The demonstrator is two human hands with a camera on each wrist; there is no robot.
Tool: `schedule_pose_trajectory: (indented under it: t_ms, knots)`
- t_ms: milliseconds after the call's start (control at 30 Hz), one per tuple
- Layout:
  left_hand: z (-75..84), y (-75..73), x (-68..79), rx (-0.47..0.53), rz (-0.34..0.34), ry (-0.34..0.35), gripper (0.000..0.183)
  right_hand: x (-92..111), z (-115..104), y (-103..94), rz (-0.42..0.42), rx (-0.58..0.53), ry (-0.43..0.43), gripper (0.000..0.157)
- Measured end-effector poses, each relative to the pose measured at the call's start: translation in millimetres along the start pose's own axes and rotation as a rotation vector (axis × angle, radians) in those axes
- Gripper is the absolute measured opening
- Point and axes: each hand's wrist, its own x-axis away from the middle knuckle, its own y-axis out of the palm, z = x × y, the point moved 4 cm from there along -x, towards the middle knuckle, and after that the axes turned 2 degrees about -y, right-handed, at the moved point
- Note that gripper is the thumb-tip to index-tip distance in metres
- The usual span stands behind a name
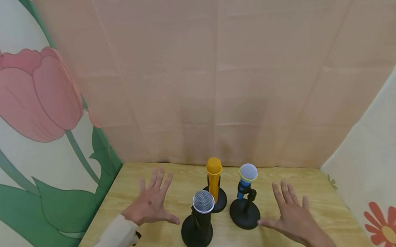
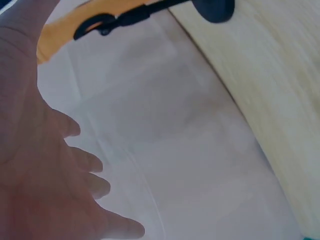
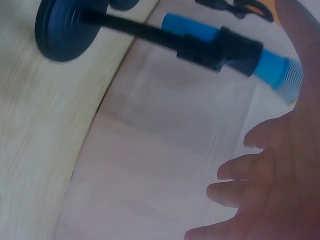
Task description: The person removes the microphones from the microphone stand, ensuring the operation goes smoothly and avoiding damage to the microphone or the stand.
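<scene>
Three microphones on round black stands are grouped at the middle of the table. Closest to me is a black microphone (image 1: 203, 202) with a silver mesh head. Behind it stands an orange microphone (image 1: 213, 175), upright in its stand. To the right, a blue microphone (image 1: 244, 186) with a whitish head and yellow ring sits in a clip on its stand (image 1: 245, 214). My left hand (image 1: 153, 202) is left of the black microphone, fingers spread, holding nothing. My right hand (image 1: 293, 218), also spread and holding nothing, is right of the blue microphone's stand, its thumb tip near the base.
The light wooden table (image 1: 115, 197) ends at a pinkish-beige cloth backdrop (image 1: 199, 83). A wall with a painted tulip (image 1: 36, 94) borders the left side. On the right is a white wall with a red flower (image 1: 388, 233).
</scene>
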Motion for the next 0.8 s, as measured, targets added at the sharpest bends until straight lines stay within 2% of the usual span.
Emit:
schedule_pose_trajectory:
  t_ms: [233, 433, 633, 800]
  knots:
    - [11.1, 7.1, 0.7, 0.08, 0.0, 0.077, 0.138, -1, -15, 0.7, 0.067, -0.028, -0.054, 0.116]
    - [23.1, 12.9, -2.9, 0.192, -0.057, 0.138, 0.126, -2, -27, 0.7, 0.051, -0.137, -0.06, 0.098]
    - [32.8, 20.2, -9.1, 0.327, -0.136, 0.201, 0.098, -7, -43, -0.1, 0.095, -0.189, -0.161, 0.075]
    - [39.8, 25.4, -17.7, 0.522, -0.143, 0.35, 0.072, -13, -56, 1.5, 0.104, -0.21, -0.248, 0.066]
